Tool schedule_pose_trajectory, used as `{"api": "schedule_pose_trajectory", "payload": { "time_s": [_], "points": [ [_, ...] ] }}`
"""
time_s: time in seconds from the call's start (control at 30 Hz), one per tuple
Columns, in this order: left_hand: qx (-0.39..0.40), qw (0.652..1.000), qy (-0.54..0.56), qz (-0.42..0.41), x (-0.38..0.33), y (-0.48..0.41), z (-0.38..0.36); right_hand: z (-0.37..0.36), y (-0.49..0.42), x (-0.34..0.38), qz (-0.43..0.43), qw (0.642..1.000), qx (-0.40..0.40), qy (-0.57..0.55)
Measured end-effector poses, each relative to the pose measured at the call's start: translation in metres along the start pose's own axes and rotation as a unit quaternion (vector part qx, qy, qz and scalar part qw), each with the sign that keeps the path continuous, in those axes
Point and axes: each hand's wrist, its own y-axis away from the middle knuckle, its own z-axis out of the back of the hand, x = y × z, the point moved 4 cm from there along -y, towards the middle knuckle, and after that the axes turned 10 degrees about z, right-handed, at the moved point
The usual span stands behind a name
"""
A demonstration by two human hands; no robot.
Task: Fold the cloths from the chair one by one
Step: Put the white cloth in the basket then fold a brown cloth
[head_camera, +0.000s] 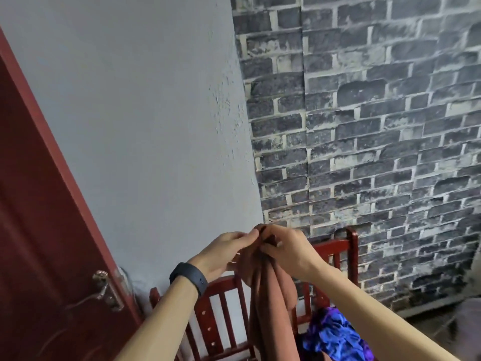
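Note:
A brown cloth hangs in a long bunch from both my hands, held up in front of the chair. My left hand, with a dark band on its wrist, pinches the cloth's top edge. My right hand grips the same top edge right beside it, fingers curled round the fabric. Behind and below stands the red wooden chair with slatted back. A shiny blue and purple cloth lies on the chair seat at the lower right.
A dark red door with a metal handle stands at the left. A grey plastered wall and a brick-patterned wall rise close behind the chair.

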Motion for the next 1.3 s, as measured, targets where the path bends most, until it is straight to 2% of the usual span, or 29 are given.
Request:
{"api": "schedule_pose_trajectory", "payload": {
  "time_s": [0.13,0.3,0.43,0.53,0.67,0.83,0.93,1.03,1.1,1.13,1.2,1.27,1.3],
  "points": [
    [-0.046,0.998,-0.009,-0.030,0.015,0.014,0.023,-0.023,0.000,0.020,0.002,0.999,0.006,0.033],
    [-0.149,0.981,-0.042,-0.119,-0.014,0.032,0.058,-0.038,0.001,0.039,-0.024,0.999,-0.048,0.002],
    [-0.200,0.962,0.038,-0.180,-0.029,0.053,0.079,-0.059,0.031,0.024,-0.047,0.999,-0.025,0.002],
    [-0.255,0.942,0.059,-0.211,-0.032,0.069,0.104,-0.055,0.059,0.009,-0.068,0.996,-0.052,0.009],
    [-0.318,0.922,-0.008,-0.220,-0.016,0.081,0.131,-0.028,0.072,0.006,-0.080,0.992,-0.101,0.006],
    [-0.393,0.896,-0.032,-0.205,0.012,0.091,0.162,0.019,0.057,0.011,-0.091,0.988,-0.114,0.057],
    [-0.376,0.903,-0.061,-0.201,0.011,0.088,0.155,0.023,0.028,0.020,-0.111,0.985,-0.120,0.055],
    [-0.265,0.929,-0.149,-0.213,-0.011,0.078,0.116,0.005,-0.007,0.053,-0.083,0.992,-0.085,-0.053],
    [-0.209,0.931,-0.222,-0.200,-0.025,0.067,0.088,-0.006,-0.028,0.078,-0.060,0.985,-0.065,-0.145],
    [-0.210,0.921,-0.257,-0.205,-0.034,0.063,0.078,-0.007,-0.036,0.088,-0.046,0.982,-0.068,-0.172],
    [-0.261,0.898,-0.273,-0.226,-0.051,0.062,0.071,-0.002,-0.044,0.094,-0.022,0.970,-0.098,-0.223],
    [-0.292,0.897,-0.224,-0.245,-0.066,0.066,0.077,0.007,-0.034,0.078,-0.030,0.956,-0.124,-0.263],
    [-0.285,0.905,-0.188,-0.253,-0.072,0.069,0.081,0.009,-0.022,0.065,-0.048,0.963,-0.111,-0.241]
  ]
}}
